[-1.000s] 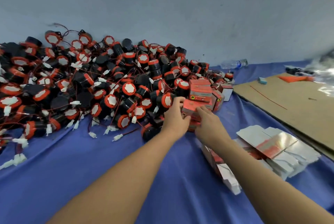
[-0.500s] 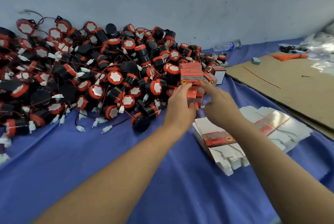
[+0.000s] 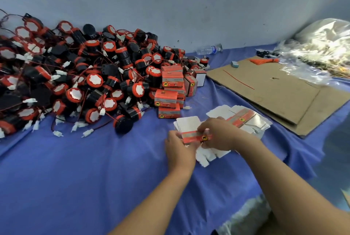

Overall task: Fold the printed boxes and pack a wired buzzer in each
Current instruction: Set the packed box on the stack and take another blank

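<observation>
A big heap of black and orange wired buzzers (image 3: pixel 79 75) covers the left and middle of the blue cloth (image 3: pixel 75 168). Several folded orange printed boxes (image 3: pixel 170 90) are stacked at the heap's right edge. In front of them lies a stack of flat box blanks (image 3: pixel 187 124), with a second fanned stack (image 3: pixel 244 119) to its right. My left hand (image 3: pixel 178 149) grips the left end of the top flat blank (image 3: pixel 195 137). Its right end is pinched in my right hand (image 3: pixel 219 134).
A flat cardboard sheet (image 3: pixel 274 90) lies at the right, with a small blue block (image 3: pixel 234 64) and orange strip (image 3: pixel 263 61) on it. A water bottle (image 3: pixel 208 50) lies by the wall. Crinkled clear plastic bags (image 3: pixel 322 49) fill the far right corner.
Both hands have left the stacked folded boxes and drawn back toward me. They have taken hold of a flat blank on the near stack. The camera has tilted down.
</observation>
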Action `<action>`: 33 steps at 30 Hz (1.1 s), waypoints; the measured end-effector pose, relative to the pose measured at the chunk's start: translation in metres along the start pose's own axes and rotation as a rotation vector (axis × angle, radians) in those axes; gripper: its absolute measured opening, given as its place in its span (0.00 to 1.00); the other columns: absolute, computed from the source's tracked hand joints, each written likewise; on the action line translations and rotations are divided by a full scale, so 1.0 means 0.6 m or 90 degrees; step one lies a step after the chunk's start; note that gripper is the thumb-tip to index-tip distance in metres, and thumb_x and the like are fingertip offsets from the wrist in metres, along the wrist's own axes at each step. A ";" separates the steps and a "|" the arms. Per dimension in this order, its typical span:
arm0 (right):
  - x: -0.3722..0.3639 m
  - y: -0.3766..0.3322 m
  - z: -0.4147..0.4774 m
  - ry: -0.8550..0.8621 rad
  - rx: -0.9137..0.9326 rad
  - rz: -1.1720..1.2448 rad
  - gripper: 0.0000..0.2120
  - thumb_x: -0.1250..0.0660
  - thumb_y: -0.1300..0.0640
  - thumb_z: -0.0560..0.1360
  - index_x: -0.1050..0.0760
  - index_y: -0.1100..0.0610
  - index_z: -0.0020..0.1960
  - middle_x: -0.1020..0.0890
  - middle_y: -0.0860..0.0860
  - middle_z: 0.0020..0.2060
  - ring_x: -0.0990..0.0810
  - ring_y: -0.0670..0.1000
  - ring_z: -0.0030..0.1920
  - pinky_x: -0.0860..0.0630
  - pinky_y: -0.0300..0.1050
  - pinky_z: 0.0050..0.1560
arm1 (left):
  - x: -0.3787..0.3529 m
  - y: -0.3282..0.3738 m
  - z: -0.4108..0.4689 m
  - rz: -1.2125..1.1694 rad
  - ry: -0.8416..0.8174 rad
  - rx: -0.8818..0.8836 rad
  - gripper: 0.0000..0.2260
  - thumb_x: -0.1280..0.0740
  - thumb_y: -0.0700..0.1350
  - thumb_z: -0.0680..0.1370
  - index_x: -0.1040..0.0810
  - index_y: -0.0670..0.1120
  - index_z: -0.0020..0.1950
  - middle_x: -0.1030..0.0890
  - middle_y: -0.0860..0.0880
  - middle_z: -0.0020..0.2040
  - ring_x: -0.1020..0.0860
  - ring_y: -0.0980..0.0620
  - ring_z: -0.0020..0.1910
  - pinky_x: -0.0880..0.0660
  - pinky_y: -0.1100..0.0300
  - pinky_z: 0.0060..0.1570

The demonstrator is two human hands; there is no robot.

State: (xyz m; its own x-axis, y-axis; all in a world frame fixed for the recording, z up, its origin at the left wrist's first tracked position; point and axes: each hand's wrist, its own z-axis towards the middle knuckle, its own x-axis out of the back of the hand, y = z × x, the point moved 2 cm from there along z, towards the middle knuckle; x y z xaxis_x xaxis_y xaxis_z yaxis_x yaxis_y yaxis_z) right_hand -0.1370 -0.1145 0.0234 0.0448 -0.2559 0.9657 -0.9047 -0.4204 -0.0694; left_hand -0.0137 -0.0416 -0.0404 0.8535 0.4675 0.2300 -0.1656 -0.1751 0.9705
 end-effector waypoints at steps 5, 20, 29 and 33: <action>0.024 -0.030 -0.021 0.027 -0.035 0.242 0.21 0.29 0.37 0.75 0.23 0.49 0.60 0.20 0.47 0.56 0.23 0.50 0.56 0.26 0.46 0.53 | 0.050 0.005 -0.013 -0.167 0.075 -0.017 0.14 0.22 0.43 0.73 0.25 0.55 0.49 0.19 0.56 0.47 0.20 0.53 0.46 0.22 0.58 0.46; 0.022 -0.370 -0.111 -0.102 0.039 1.305 0.10 0.30 0.60 0.74 0.16 0.62 0.52 0.14 0.58 0.47 0.15 0.55 0.41 0.19 0.44 0.38 | 0.452 0.011 -0.124 0.091 -0.056 -0.355 0.43 0.20 0.66 0.65 0.34 0.65 0.76 0.29 0.61 0.74 0.30 0.58 0.74 0.30 0.55 0.68; -0.043 -0.510 -0.178 -0.179 0.024 1.229 0.20 0.26 0.60 0.75 0.22 0.55 0.66 0.17 0.52 0.48 0.17 0.58 0.57 0.16 0.46 0.43 | 0.613 -0.030 -0.206 0.134 0.107 -0.383 0.29 0.25 0.63 0.72 0.26 0.61 0.71 0.23 0.61 0.69 0.24 0.59 0.68 0.26 0.62 0.64; -0.030 -0.513 -0.185 -0.225 0.127 1.075 0.17 0.23 0.43 0.72 0.14 0.50 0.57 0.16 0.46 0.55 0.22 0.52 0.65 0.16 0.55 0.53 | 0.652 -0.048 -0.232 0.211 -0.026 -0.306 0.33 0.24 0.58 0.74 0.34 0.67 0.76 0.28 0.67 0.73 0.27 0.64 0.70 0.30 0.66 0.68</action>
State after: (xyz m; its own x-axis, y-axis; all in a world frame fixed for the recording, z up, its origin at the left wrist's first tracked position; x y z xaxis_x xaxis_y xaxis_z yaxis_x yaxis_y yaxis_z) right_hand 0.0937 0.1161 0.0552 -0.7094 -0.6412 -0.2926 0.0116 0.4044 -0.9145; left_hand 0.2562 0.2669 0.0314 0.7349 0.4191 0.5332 -0.6242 0.1106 0.7734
